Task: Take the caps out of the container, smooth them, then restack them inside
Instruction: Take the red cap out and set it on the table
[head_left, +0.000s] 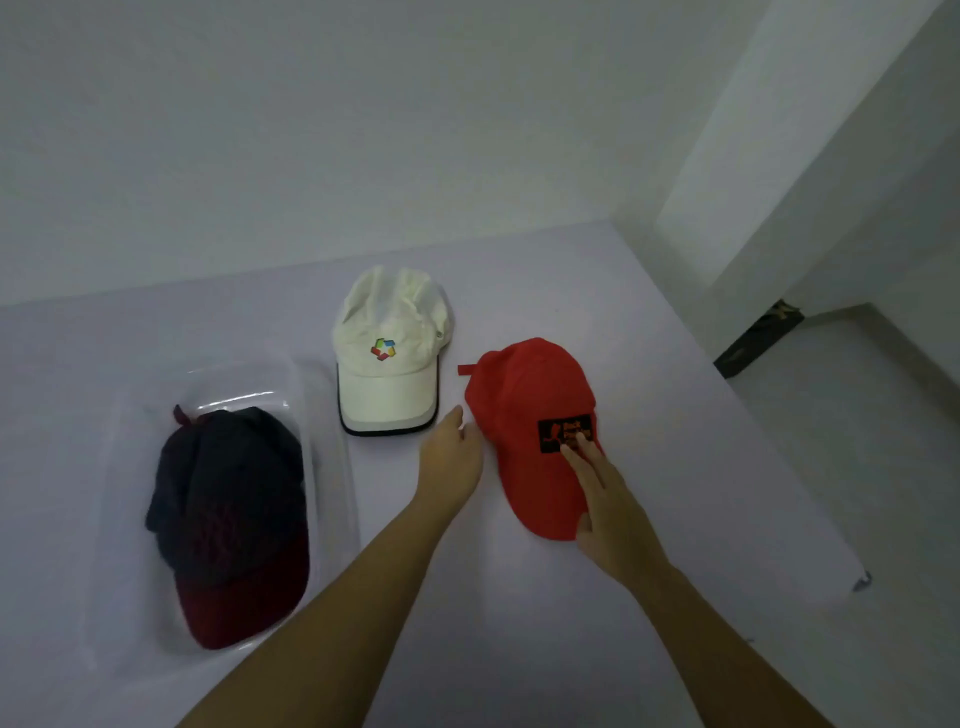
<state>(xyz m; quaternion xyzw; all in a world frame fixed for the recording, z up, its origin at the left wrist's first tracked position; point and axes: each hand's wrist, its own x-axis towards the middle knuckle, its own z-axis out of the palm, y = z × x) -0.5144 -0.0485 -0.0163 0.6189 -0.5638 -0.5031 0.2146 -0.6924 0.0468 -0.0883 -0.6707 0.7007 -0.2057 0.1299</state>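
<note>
A red cap (524, 415) with a black patch lies on the white table, brim toward me. My right hand (608, 499) lies flat on its brim, fingers reaching the patch and thumb at the brim's edge. My left hand (452, 457) touches the cap's left side with its fingertips. A white cap (389, 353) with a coloured logo lies behind and to the left, apart from both hands. A clear plastic container (332, 467) at the left holds a dark navy cap (228, 499) with a maroon brim.
The white table (649, 322) meets the wall at the back and ends at its right edge, where the floor drops away. A small metal clip (862, 582) sits at that right edge. A dark object (758, 338) lies on the floor beyond.
</note>
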